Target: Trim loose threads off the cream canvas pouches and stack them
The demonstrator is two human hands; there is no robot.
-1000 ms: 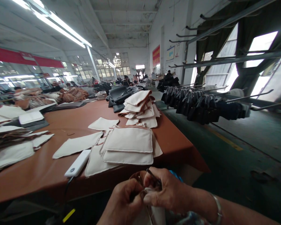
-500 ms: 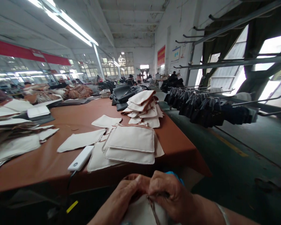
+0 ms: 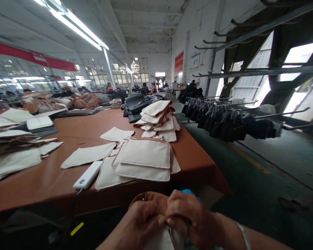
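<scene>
At the bottom centre, close to my body, my left hand [image 3: 142, 224] is closed on a cream and brown sewn fabric piece [image 3: 160, 241]. My right hand [image 3: 189, 215] pinches the same piece, its fingers right against those of the left. A curved brown part of it rises behind my left fingers; cream cloth hangs below. My fingers hide most of the piece. A bit of bright blue [image 3: 189, 192] shows behind my right hand. Just beyond, on the table's near side, lie flat cream pieces with brown edges [image 3: 146, 152].
The brown-covered table [image 3: 73, 130] carries a taller cream pile [image 3: 159, 121], black bags [image 3: 135, 106], a white device [image 3: 88, 175] with a cable, and stacked cream panels [image 3: 18, 163] at left. Right of it, a metal rack [image 3: 261, 71] holds dark hanging pieces [image 3: 224, 119]. People are far back.
My left hand has turned, its thumb now pressed by the right fingers, and more of the brown part shows above it. Less cream cloth is visible. The view has shifted slightly.
</scene>
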